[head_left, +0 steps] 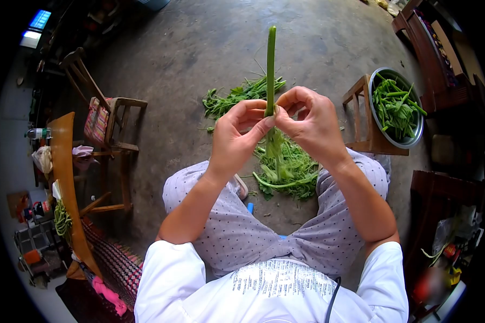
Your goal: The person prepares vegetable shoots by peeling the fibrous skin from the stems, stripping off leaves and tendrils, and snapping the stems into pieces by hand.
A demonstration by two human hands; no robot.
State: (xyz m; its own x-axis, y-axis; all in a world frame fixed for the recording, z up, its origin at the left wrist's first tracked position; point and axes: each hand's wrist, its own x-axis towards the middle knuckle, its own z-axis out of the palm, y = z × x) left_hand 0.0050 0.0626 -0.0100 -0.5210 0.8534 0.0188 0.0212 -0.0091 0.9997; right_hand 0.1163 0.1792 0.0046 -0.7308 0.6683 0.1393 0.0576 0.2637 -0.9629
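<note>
A thick green stalk [271,64] stands upright between my hands, above my knees. My left hand [236,132] is closed round its lower part, thumb and fingers pinching it. Fingertips of my right hand [313,125] are pinched together against the same stalk from the other side; whether they also grip a strip of its skin is too small to tell. Pale green, wispy leafy parts [275,145] hang just under the hands. Below, a pile of leafy green vines [293,169] lies on the floor between my feet.
Another heap of green stems [237,97] lies farther out on the concrete floor [199,43]. At right, a metal basin [376,110] of cut greens rests on a wooden stool [364,134]. A wooden chair [126,102] and table [64,161] stand at left.
</note>
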